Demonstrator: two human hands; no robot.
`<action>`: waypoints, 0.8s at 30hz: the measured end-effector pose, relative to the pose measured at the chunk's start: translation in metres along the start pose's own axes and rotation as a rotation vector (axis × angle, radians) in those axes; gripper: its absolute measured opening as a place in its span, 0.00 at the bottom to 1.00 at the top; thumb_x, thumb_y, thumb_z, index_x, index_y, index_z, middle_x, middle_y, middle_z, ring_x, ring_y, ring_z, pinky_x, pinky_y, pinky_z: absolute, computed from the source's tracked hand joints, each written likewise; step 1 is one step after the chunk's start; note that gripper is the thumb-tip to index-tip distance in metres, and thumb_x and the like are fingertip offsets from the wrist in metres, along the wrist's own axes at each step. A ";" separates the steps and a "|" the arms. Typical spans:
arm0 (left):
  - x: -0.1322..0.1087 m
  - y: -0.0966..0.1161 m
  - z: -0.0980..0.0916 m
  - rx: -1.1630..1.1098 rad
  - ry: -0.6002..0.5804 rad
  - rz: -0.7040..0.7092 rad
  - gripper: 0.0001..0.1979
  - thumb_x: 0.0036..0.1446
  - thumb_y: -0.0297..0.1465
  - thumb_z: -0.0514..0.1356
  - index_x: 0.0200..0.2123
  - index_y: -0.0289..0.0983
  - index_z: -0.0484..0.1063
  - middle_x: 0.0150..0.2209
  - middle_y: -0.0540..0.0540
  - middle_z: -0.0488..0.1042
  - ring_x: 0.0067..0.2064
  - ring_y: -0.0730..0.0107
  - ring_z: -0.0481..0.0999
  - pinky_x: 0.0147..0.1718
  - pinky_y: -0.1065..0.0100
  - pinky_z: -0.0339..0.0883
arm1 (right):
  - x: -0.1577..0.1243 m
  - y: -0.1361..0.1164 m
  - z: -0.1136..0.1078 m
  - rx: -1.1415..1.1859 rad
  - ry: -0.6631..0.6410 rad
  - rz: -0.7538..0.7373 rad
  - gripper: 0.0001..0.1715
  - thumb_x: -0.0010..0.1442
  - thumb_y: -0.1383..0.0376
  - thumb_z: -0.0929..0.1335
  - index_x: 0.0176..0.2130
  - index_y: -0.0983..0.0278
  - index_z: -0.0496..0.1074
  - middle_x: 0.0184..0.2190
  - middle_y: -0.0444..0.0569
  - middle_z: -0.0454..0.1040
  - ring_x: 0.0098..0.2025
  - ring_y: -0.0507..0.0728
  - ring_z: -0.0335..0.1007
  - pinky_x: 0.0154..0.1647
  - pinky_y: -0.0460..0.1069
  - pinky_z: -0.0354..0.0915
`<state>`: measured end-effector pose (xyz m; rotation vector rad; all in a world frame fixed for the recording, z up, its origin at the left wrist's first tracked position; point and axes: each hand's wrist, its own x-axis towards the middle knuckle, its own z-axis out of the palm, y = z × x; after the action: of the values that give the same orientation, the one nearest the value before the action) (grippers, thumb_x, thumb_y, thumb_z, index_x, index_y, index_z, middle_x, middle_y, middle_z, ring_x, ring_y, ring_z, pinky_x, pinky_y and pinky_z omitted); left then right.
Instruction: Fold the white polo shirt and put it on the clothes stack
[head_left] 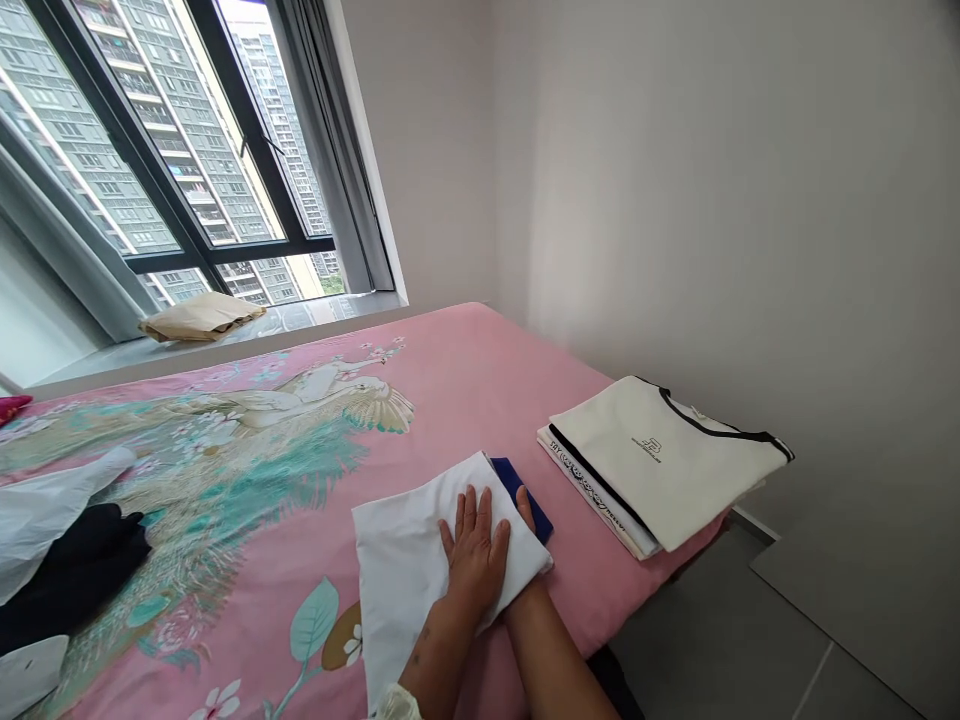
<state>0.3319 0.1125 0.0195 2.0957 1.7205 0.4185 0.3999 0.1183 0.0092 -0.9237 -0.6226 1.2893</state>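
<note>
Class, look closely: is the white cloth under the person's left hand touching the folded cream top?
Apart. The head view shows it: a strip of pink bedding lies between the white cloth and the folded cream top.

"Where's the daylight coming from?"

"That dark-framed window (142, 165) at ten o'clock, with tall apartment blocks (161, 90) outside."

"Any curtains?"

"Grey ones, bunched at either side: the left curtain (71, 235) towards half past nine, the right curtain (319, 130) at half past ten. A pale ledge (330, 310) runs beneath."

"And the walls?"

"Plain, greyish. They meet in a corner at twelve, and the right-hand wall (712, 200) catches a soft bright patch (559, 220) around one."

"What furniture?"

"A bed (480, 370) under a pink sheet, a long-tailed printed bird (277, 405) sweeping towards eight."

"Floor?"

"Grey floor (720, 620), a pale line crossing it at four."
</note>
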 end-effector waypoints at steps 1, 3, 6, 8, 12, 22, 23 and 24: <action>0.001 0.000 0.002 0.008 -0.005 -0.005 0.29 0.62 0.42 0.39 0.64 0.43 0.44 0.67 0.49 0.36 0.67 0.65 0.34 0.61 0.45 0.25 | 0.004 -0.003 -0.002 -0.001 -0.004 -0.003 0.20 0.62 0.58 0.64 0.51 0.65 0.65 0.50 0.52 0.66 0.47 0.58 0.66 0.46 0.57 0.66; 0.003 -0.002 0.007 0.025 0.000 -0.008 0.28 0.62 0.42 0.39 0.64 0.43 0.45 0.67 0.49 0.37 0.67 0.64 0.35 0.61 0.45 0.26 | 0.011 -0.008 -0.005 -0.010 -0.017 -0.011 0.20 0.62 0.58 0.64 0.51 0.65 0.65 0.50 0.52 0.66 0.48 0.58 0.66 0.47 0.57 0.66; 0.005 -0.006 0.012 0.033 0.033 0.002 0.28 0.62 0.42 0.38 0.64 0.42 0.44 0.67 0.49 0.38 0.67 0.64 0.36 0.62 0.45 0.28 | 0.020 -0.015 -0.009 0.000 -0.035 -0.012 0.21 0.62 0.57 0.64 0.51 0.64 0.65 0.51 0.52 0.66 0.48 0.58 0.66 0.48 0.58 0.65; 0.004 -0.007 0.014 0.040 0.040 0.009 0.28 0.62 0.41 0.36 0.64 0.42 0.43 0.67 0.49 0.39 0.67 0.63 0.37 0.62 0.45 0.28 | 0.023 -0.021 -0.015 0.016 -0.043 -0.006 0.24 0.62 0.53 0.62 0.52 0.65 0.65 0.52 0.53 0.66 0.50 0.59 0.65 0.50 0.59 0.63; 0.001 -0.007 0.019 0.124 0.033 0.064 0.31 0.60 0.46 0.40 0.64 0.41 0.44 0.67 0.44 0.39 0.67 0.58 0.36 0.60 0.42 0.25 | 0.018 -0.048 -0.045 0.064 -0.048 -0.015 0.37 0.61 0.43 0.50 0.54 0.61 0.64 0.57 0.53 0.64 0.58 0.60 0.60 0.57 0.59 0.58; 0.003 -0.005 0.005 0.132 -0.082 0.110 0.39 0.53 0.54 0.48 0.64 0.41 0.48 0.67 0.39 0.41 0.67 0.50 0.36 0.58 0.36 0.28 | -0.042 -0.076 -0.046 -0.549 -0.062 -0.331 0.26 0.64 0.52 0.57 0.55 0.60 0.65 0.58 0.48 0.62 0.62 0.56 0.52 0.64 0.57 0.46; 0.001 -0.010 -0.004 0.118 -0.094 0.107 0.36 0.55 0.52 0.46 0.63 0.41 0.49 0.67 0.40 0.42 0.67 0.51 0.38 0.59 0.36 0.30 | -0.044 -0.070 -0.039 -0.644 -0.102 -0.351 0.25 0.64 0.53 0.57 0.55 0.59 0.65 0.58 0.48 0.63 0.63 0.57 0.51 0.64 0.57 0.46; -0.002 -0.017 -0.013 0.115 -0.079 0.107 0.34 0.57 0.50 0.45 0.63 0.41 0.50 0.66 0.40 0.44 0.67 0.52 0.39 0.59 0.37 0.32 | -0.045 -0.065 -0.034 -0.727 -0.135 -0.380 0.24 0.64 0.53 0.57 0.54 0.59 0.65 0.57 0.48 0.63 0.63 0.57 0.49 0.64 0.58 0.45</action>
<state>0.3106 0.1145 0.0224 2.2615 1.6277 0.2699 0.4528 0.0653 0.0517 -1.2272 -1.3548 0.7802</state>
